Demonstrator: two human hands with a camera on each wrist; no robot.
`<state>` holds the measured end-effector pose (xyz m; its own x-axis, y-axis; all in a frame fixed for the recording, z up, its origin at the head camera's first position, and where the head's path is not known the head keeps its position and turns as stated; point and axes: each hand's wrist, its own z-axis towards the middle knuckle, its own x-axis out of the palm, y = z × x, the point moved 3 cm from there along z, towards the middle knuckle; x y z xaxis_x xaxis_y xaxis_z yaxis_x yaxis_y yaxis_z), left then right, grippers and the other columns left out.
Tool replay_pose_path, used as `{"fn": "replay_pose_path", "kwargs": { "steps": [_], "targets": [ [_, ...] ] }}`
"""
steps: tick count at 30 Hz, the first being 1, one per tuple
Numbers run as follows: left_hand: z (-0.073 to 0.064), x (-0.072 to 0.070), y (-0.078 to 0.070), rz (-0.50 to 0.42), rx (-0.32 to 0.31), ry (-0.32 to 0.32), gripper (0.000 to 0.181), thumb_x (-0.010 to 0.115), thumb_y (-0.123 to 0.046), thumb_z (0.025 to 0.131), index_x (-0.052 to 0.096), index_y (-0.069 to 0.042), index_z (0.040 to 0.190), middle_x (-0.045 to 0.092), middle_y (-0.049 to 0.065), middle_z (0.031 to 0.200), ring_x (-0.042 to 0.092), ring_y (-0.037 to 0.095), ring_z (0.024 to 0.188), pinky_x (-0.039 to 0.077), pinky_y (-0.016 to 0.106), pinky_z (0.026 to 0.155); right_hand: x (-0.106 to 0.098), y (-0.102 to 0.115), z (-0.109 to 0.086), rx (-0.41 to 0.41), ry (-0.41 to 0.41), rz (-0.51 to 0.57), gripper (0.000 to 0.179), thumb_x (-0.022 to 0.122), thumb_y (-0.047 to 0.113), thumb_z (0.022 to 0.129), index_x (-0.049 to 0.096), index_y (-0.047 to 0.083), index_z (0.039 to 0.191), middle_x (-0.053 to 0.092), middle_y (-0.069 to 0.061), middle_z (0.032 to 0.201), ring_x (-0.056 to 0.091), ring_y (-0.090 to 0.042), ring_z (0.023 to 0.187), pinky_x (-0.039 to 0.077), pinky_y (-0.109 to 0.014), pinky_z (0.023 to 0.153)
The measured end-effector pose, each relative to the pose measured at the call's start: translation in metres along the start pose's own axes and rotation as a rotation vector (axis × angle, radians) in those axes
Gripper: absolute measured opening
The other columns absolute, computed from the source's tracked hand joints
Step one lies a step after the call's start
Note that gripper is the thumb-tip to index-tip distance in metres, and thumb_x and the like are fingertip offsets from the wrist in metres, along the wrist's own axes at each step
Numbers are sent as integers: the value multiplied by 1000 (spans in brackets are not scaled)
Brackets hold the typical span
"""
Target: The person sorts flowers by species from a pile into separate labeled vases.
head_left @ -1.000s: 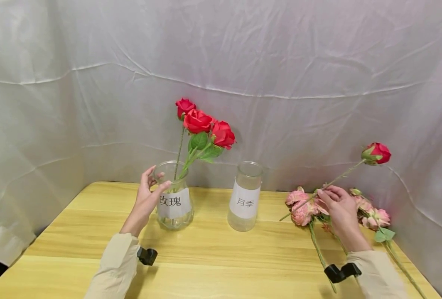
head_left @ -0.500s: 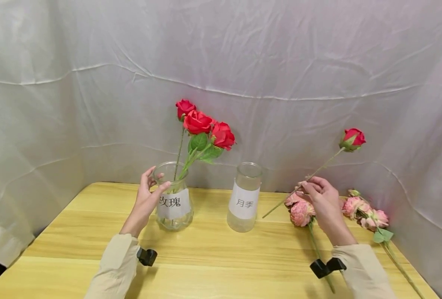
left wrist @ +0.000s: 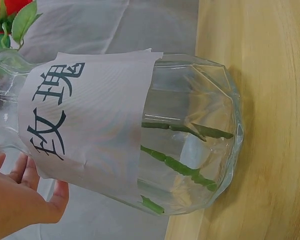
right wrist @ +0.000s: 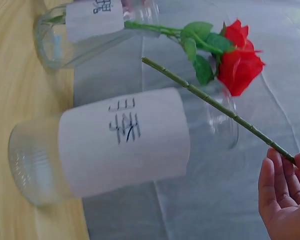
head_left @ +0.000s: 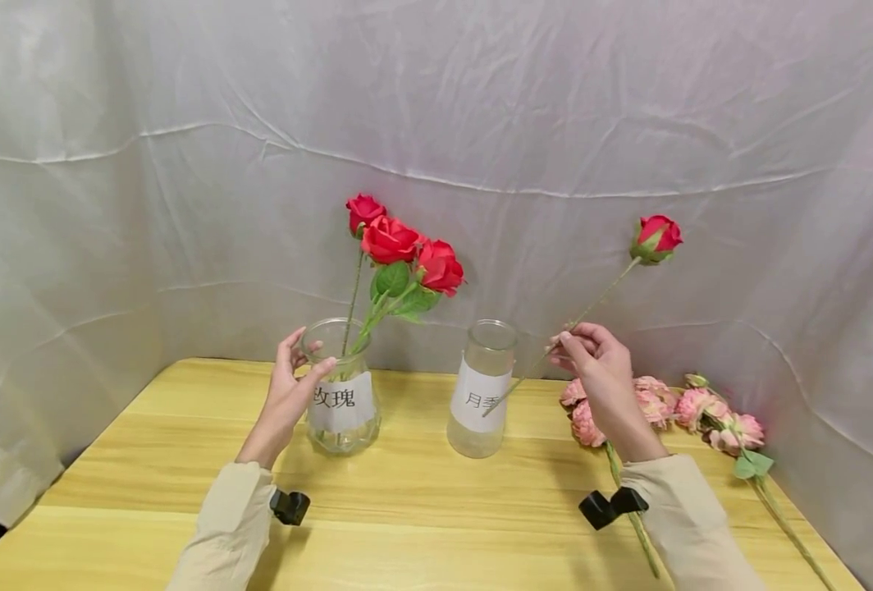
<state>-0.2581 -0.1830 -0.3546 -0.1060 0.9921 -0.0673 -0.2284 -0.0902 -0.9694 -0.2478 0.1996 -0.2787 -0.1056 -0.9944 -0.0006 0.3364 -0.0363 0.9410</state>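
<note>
My left hand (head_left: 290, 392) grips the neck of a wide clear glass vase (head_left: 342, 443), thumb in front and fingers at the far side. Inside the vase lean red roses (head_left: 392, 240); the left wrist view shows their green stem ends (left wrist: 182, 167) near its bottom. Raised above the table, my right hand (head_left: 605, 382) pinches the stem (right wrist: 210, 102) of a single red rose (head_left: 656, 240). Its bloom tilts up to the right, and the lower stem slants down to the left, overlapping the label of a slim glass vase (head_left: 476, 441) in the head view.
Pink flowers (head_left: 587, 425) lie on the wooden table (head_left: 422, 509) under and behind my right forearm. Another pink spray (head_left: 739, 431) with a long stem rests at the right edge. A grey curtain (head_left: 525, 164) hangs behind. Both vases carry white labels with black characters.
My right hand has moved left and up with the rose, from over the pink flowers toward the slim vase. My left hand and the wide vase have stayed in place.
</note>
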Motion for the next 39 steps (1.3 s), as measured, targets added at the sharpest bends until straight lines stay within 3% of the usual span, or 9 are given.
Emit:
{"fn": "replay_pose_path", "kwargs": {
  "steps": [22, 32, 39],
  "targets": [
    [0, 1, 1, 10, 6, -17, 76, 60, -14, 95, 11, -6, 152, 35, 20, 143, 28, 32, 132, 27, 40, 105, 73, 22, 21, -85, 2, 90, 7, 55, -6, 94, 52, -8, 100, 67, -1, 83, 65, -9, 75, 55, -25, 70],
    [0, 1, 0, 4, 12, -21, 75, 59, -14, 96, 11, -8, 153, 36, 19, 143, 29, 30, 132, 27, 36, 104, 107, 30, 28, -95, -5, 121, 8, 57, -5, 94, 53, -4, 102, 66, -24, 98, 66, -10, 76, 56, -25, 69],
    [0, 1, 0, 8, 7, -24, 76, 60, -15, 95, 11, -9, 153, 37, 19, 143, 29, 29, 131, 28, 36, 103, 127, 35, 34, -158, -41, 135, 8, 58, -6, 93, 53, -4, 99, 66, -18, 91, 65, -13, 74, 56, -27, 67]
  ]
}}
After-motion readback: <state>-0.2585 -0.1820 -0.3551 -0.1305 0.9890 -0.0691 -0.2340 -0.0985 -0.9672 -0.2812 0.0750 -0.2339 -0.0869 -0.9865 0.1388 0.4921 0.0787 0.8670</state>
